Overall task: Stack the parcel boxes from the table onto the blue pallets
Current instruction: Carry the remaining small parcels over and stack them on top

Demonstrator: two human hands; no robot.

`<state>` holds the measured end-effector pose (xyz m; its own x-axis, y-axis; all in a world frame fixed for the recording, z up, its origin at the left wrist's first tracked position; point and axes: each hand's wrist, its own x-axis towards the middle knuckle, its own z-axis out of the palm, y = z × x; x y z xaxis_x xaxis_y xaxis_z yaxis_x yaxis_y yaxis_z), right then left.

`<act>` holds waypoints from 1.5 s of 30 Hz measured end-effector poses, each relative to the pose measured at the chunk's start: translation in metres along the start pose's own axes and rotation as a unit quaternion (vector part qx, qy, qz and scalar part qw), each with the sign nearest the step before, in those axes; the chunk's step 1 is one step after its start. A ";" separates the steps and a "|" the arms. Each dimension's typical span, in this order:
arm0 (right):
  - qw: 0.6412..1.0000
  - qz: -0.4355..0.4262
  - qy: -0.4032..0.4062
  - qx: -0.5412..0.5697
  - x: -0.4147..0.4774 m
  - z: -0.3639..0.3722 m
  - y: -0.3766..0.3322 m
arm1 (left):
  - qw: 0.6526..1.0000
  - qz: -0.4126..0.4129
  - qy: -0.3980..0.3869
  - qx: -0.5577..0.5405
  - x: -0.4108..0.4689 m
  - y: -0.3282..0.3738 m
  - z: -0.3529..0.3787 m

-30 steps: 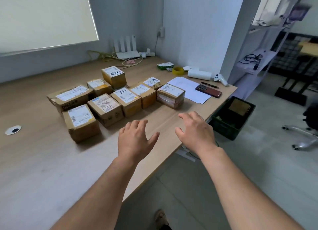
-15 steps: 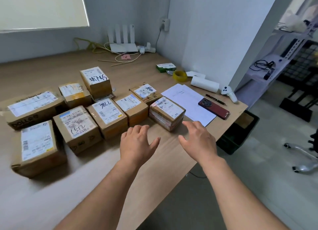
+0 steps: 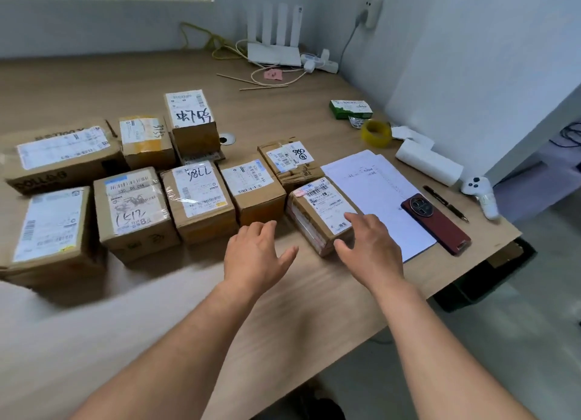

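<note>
Not made out: my right hand (image 3: 371, 250) hides the flat parcel's (image 3: 317, 209) near corner; long box (image 3: 59, 158) and corner box (image 3: 50, 231) cut by the left edge; label print too fine; dark crate (image 3: 471, 290) mostly under the table (image 3: 314, 294).

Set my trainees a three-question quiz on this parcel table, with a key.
1. True or false: the left hand and the right hand both grip nothing.
2. Which box lies nearest the right hand? A) the one marked 1512 B) the flat box beside the white sheets C) the tall rear one
3. Fill in: the tape roll is ___.
Key: 1 true; 2 B; 3 yellow.
</note>
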<state>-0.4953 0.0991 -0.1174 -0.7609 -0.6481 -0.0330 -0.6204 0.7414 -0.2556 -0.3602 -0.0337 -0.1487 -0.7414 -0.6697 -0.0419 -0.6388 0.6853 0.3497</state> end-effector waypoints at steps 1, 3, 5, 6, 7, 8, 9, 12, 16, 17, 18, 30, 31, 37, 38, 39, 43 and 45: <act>1.000 -0.009 -0.001 0.003 0.010 0.001 0.004 | 1.000 -0.012 -0.001 -0.001 0.003 0.004 0.002; 1.000 -0.026 -0.006 0.006 0.030 0.002 0.012 | 0.999 -0.035 -0.002 -0.006 0.011 0.013 0.007; 0.999 -0.042 -0.016 0.012 0.051 0.003 0.022 | 0.998 -0.058 -0.010 -0.020 0.018 0.025 0.012; 0.999 -0.048 -0.017 0.019 0.062 0.004 0.027 | 0.997 -0.068 -0.016 -0.030 0.022 0.032 0.016; 0.998 -0.053 -0.018 0.028 0.072 0.005 0.031 | 0.996 -0.079 -0.022 -0.041 0.026 0.039 0.019; 0.998 -0.056 -0.023 0.036 0.082 0.006 0.035 | 0.994 -0.091 -0.029 -0.055 0.031 0.046 0.023; 0.997 -0.059 -0.032 0.043 0.092 0.008 0.039 | 0.992 -0.103 -0.036 -0.068 0.036 0.052 0.027; 0.991 -0.057 -0.081 0.092 0.116 0.019 0.051 | 0.984 -0.135 -0.038 -0.108 0.048 0.067 0.040; 0.941 -0.036 -0.190 0.276 0.130 0.030 0.071 | 0.968 -0.180 -0.045 -0.171 0.058 0.076 0.055; 0.922 -0.027 -0.216 0.322 0.131 0.031 0.075 | 0.963 -0.187 -0.046 -0.188 0.059 0.077 0.058; 0.904 -0.019 -0.236 0.355 0.133 0.033 0.079 | 0.957 -0.193 -0.043 -0.211 0.060 0.079 0.060; 0.806 -0.055 -0.336 0.484 0.122 0.032 0.108 | 0.880 -0.209 -0.008 -0.427 0.025 0.107 0.068; 0.803 -0.067 -0.338 0.486 0.118 0.032 0.110 | 0.880 -0.203 -0.006 -0.430 0.020 0.109 0.067; 0.799 -0.130 -0.329 0.486 0.093 0.038 0.112 | 0.892 -0.191 0.028 -0.408 -0.006 0.103 0.059; 0.796 -0.137 -0.330 0.489 0.090 0.039 0.109 | 0.894 -0.193 0.034 -0.403 -0.009 0.101 0.057; 0.792 -0.141 -0.329 0.495 0.086 0.038 0.106 | 0.895 -0.195 0.042 -0.399 -0.013 0.099 0.054; 0.780 -0.169 -0.326 0.508 0.077 0.035 0.084 | 0.896 -0.200 0.081 -0.387 -0.030 0.092 0.038; 0.774 -0.188 -0.323 0.511 0.075 0.034 0.071 | 0.899 -0.202 0.099 -0.375 -0.039 0.087 0.029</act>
<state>-0.5896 0.0972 -0.1705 -0.1040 -0.9812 -0.1625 -0.0500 0.1683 -0.9845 -0.3931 0.0604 -0.1432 -0.3814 -0.9096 -0.1650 -0.4734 0.0389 0.8800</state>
